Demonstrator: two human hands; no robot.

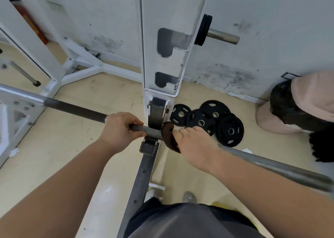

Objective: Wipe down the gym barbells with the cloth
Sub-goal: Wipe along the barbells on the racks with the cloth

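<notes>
Left hand point(122, 127) clenched round the barbell point(75, 109), just left of the rack hook point(156, 113) carrying it. Right hand point(196, 144) grasps the dark brown cloth point(168, 135), curled about the bar just right of the hook. Shaft round, dull grey metal, darker mid-length

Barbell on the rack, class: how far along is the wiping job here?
Done: nothing shows as finished. In hand: the left hand grips the barbell while the right hand holds the brown cloth wrapped round it beside the rack. Left: probably most of the bar, both ways.
</notes>
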